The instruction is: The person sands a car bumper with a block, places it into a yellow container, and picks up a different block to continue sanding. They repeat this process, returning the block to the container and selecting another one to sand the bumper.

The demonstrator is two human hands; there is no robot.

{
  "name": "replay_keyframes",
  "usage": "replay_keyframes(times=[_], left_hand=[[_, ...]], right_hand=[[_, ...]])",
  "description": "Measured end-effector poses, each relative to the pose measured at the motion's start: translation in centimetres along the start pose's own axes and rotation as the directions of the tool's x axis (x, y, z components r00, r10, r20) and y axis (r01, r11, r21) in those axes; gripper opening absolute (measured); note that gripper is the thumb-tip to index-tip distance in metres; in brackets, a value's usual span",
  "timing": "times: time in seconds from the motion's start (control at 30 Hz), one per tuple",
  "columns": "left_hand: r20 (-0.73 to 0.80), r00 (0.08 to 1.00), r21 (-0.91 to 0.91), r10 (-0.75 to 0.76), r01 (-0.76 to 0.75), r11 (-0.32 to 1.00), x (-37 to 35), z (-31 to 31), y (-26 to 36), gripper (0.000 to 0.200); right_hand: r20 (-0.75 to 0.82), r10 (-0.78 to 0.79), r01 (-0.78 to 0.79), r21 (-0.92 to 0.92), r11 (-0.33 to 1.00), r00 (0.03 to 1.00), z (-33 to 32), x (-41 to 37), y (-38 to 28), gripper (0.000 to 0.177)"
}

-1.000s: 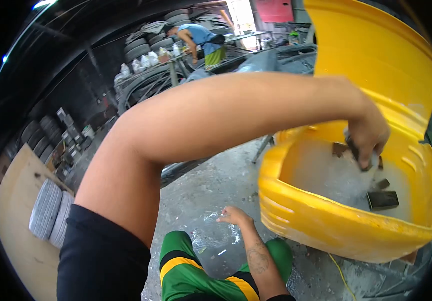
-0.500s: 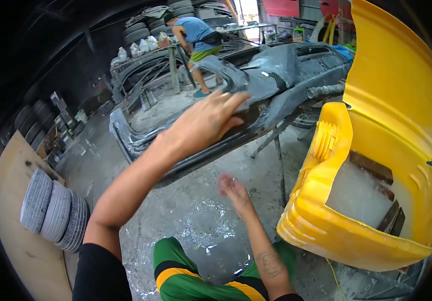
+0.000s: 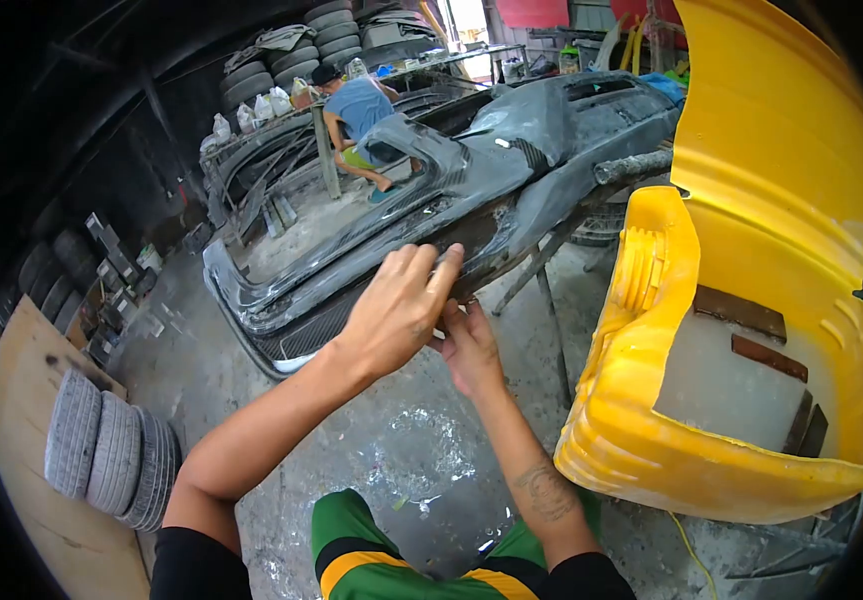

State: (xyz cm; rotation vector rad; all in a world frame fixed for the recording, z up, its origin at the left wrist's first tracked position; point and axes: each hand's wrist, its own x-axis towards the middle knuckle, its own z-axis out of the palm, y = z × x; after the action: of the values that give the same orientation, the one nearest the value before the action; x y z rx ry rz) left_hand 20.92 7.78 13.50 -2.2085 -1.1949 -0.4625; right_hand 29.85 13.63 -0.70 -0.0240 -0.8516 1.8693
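Observation:
A dark grey car bumper [image 3: 351, 268], wet and shiny in places, lies across a stand in front of me. My left hand [image 3: 406, 305] reaches over its near edge, fingers bent and closed against the dark surface. Just below and to the right, my right hand [image 3: 471, 350] is raised close to the left one at that edge. Its fingers are curled and partly hidden, so what they hold, if anything, does not show. To my right stands a cut-open yellow plastic tub [image 3: 631, 395] of cloudy water, with several brown and dark flat pieces [image 3: 741, 313] inside.
A co-worker [image 3: 359, 115] crouches beyond the bumper near a bench with white bags [image 3: 261, 108]. Tires [image 3: 111, 450] stand at left against a wooden board [image 3: 31, 400]. A stand leg [image 3: 554, 335] meets the wet floor; a yellow cord [image 3: 691, 550] trails below the tub.
My left hand has come down onto the bumper edge and its fingers have bent. My right hand has risen to meet it, fingers curling. The co-worker has crouched; the view has shifted slightly.

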Motion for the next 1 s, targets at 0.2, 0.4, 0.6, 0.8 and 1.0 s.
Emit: replay_keyframes(times=[0.2,0.4,0.6,0.8,1.0], left_hand=[[-0.014,0.999,-0.041,0.029,-0.030,0.999,1.2,0.2,0.7,0.050],[-0.057,0.993,0.031,0.104,-0.102,0.994,5.5,2.1,0.6,0.036],[-0.046,0.994,-0.017,0.101,-0.102,0.995,3.1,0.5,0.5,0.036],[0.024,0.998,-0.031,0.064,-0.063,0.998,0.9,-0.1,-0.1,0.053],[0.049,0.988,0.024,0.147,-0.149,0.989,5.6,1.3,-0.6,0.052]], right_hand=[[-0.023,-0.016,0.015,-0.043,0.999,1.000,-0.8,0.4,0.7,0.038],[-0.154,-0.131,0.113,-0.124,0.986,0.979,-0.2,-0.3,1.8,0.038],[-0.155,-0.096,0.085,-0.072,0.994,0.983,0.5,0.2,1.5,0.038],[-0.082,-0.089,0.085,-0.051,0.995,0.993,-0.4,0.1,1.1,0.037],[-0.148,-0.081,0.064,-0.115,0.991,0.986,0.4,0.5,1.5,0.033]])
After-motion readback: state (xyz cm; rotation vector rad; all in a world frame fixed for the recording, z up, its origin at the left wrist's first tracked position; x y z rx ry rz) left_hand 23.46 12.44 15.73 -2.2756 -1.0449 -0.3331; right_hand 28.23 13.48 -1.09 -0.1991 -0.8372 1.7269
